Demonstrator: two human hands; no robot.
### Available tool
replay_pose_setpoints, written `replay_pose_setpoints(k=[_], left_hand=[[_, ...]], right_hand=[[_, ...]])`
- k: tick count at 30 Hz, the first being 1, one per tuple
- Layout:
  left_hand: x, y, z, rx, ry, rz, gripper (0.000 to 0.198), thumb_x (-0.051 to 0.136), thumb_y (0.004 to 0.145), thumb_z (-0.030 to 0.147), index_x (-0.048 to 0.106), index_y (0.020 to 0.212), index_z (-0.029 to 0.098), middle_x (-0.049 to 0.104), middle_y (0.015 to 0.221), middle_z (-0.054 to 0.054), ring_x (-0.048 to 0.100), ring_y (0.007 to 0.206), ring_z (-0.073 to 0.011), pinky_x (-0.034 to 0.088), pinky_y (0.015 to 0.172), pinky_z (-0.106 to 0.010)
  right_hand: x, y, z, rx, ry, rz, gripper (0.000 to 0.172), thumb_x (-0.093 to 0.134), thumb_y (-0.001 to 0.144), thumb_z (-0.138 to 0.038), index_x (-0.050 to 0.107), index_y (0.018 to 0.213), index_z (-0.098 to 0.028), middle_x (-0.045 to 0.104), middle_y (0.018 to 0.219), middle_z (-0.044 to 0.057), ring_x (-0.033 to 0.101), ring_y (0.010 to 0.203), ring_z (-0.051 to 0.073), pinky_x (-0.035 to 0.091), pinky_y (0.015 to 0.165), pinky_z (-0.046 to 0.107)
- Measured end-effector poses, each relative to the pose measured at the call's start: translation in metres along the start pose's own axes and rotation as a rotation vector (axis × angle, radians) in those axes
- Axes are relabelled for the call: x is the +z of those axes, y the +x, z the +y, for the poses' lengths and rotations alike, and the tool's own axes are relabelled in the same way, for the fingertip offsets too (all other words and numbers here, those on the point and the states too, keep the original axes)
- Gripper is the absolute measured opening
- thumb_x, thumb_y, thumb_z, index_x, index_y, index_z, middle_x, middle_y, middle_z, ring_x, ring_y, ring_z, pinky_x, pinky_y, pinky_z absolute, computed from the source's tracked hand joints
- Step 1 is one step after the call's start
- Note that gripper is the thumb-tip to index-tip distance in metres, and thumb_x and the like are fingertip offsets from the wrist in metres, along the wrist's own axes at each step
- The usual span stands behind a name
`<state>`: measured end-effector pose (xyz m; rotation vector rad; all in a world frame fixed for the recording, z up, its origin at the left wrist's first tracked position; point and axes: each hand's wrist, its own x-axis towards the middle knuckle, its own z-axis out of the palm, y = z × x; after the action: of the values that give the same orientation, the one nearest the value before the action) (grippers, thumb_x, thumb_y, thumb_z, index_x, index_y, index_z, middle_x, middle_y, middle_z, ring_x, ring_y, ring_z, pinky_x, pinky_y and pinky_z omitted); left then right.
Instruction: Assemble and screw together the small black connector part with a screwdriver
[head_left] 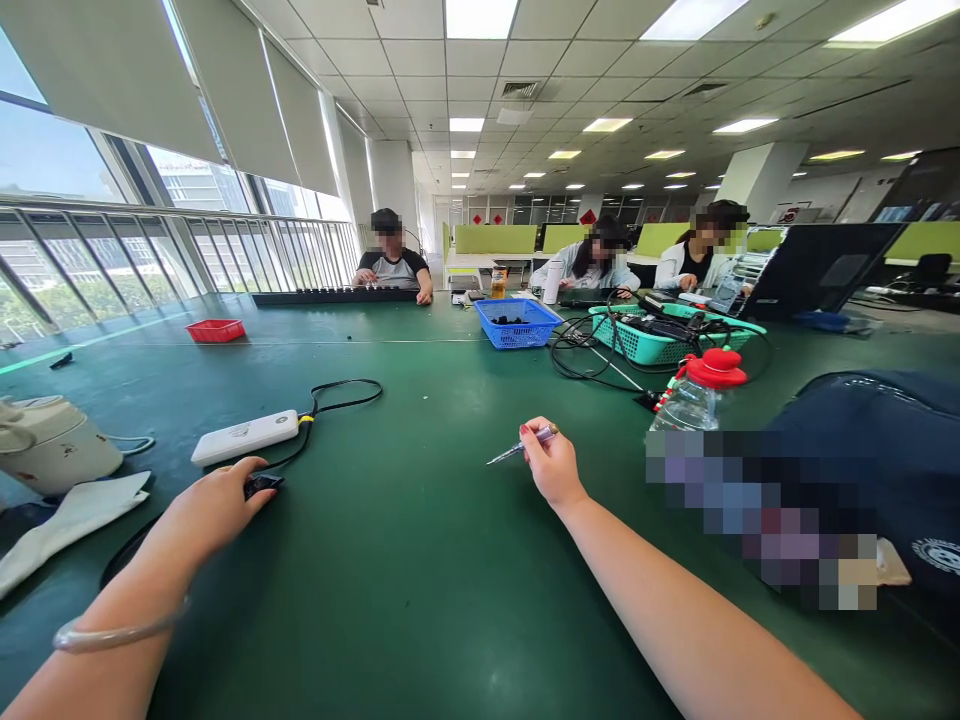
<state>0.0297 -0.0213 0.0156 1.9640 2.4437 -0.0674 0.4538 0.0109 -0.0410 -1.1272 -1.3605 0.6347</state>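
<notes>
My right hand [551, 468] holds a slim screwdriver [512, 451] above the green tabletop [420, 580], its thin tip pointing left. The fingers are closed around its handle. At the left, my left hand [210, 510] has its fingers closed on a small black part [262, 485] low over the table. Its exact kind is hidden by the fingers. A black band [127, 555] lies partly behind the left wrist. Just beyond this hand rests a white power bank [246, 437] with a black cable [345, 388] beside it.
A red tray [215, 331], a blue basket [517, 332] and a green basket [645, 348] of cables stand farther back. To the right are a red-capped bottle [694, 400] and a dark bag [862, 420]. A white pouch [60, 450] sits left. Several people work across the table.
</notes>
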Motion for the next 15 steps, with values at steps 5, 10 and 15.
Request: replay_pose_setpoints(k=[5, 10, 15], left_hand=[[-0.0008, -0.0027, -0.0015, -0.029, 0.008, 0.019, 0.055, 0.041, 0.092, 0.044, 0.051, 0.137, 0.014, 0.068, 0.124, -0.017, 0.064, 0.108, -0.0338, 0.048, 0.087, -0.039], [0.0013, 0.0006, -0.0087, -0.066, -0.018, -0.014, 0.059, 0.047, 0.087, 0.048, 0.052, 0.139, 0.021, 0.071, 0.121, -0.013, 0.066, 0.104, -0.0343, 0.049, 0.081, -0.038], [0.0063, 0.0025, -0.0081, -0.057, 0.002, -0.009, 0.060, 0.053, 0.084, 0.044, 0.054, 0.138, 0.019, 0.070, 0.122, -0.014, 0.065, 0.106, -0.0360, 0.048, 0.085, -0.040]], right_hand=[[0.0000, 0.0004, -0.0001, -0.005, 0.012, -0.004, 0.037, 0.052, 0.085, -0.058, 0.050, 0.071, -0.023, 0.042, 0.053, -0.005, 0.038, 0.047, 0.012, 0.033, 0.047, 0.026], [-0.0006, 0.0014, 0.0003, -0.032, -0.012, 0.009, 0.037, 0.051, 0.086, -0.056, 0.050, 0.070, -0.023, 0.043, 0.053, -0.005, 0.040, 0.049, 0.013, 0.035, 0.049, 0.026], [-0.0004, 0.0020, 0.0017, -0.019, -0.011, 0.000, 0.037, 0.051, 0.086, -0.057, 0.050, 0.071, -0.024, 0.043, 0.052, -0.005, 0.040, 0.048, 0.013, 0.034, 0.048, 0.026]])
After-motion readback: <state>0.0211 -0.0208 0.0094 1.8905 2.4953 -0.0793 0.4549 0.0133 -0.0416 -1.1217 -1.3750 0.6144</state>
